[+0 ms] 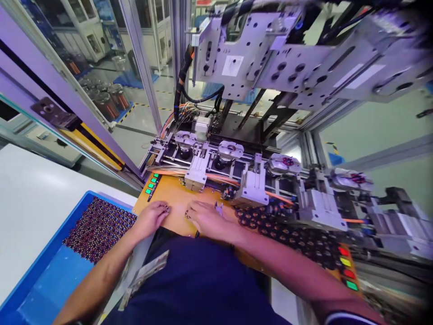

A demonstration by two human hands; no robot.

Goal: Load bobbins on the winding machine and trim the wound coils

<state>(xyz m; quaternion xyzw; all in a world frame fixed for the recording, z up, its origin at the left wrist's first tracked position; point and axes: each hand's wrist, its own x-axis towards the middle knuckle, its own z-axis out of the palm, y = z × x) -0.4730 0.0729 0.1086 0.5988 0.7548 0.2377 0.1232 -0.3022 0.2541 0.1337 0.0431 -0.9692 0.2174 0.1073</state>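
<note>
My left hand (152, 219) is over the left part of the orange work surface (176, 194), its fingers closed on a small dark part (167, 209) at the fingertips. To its right, my right hand (206, 219) has its fingers bent together around another small dark part (187, 213). A gap of bare orange surface separates the hands. Just beyond my right hand, a small pale, forked piece (219, 208) shows. Many dark round parts (287, 234) lie on the surface at the right, partly behind my right forearm.
A metal fixture row (230, 151) crosses behind the surface, under a large perforated plate (243, 58). At the left a blue tray (50, 289) holds many small parts (99, 228). Lit buttons (347, 262) sit at the right, green ones (151, 185) at the left.
</note>
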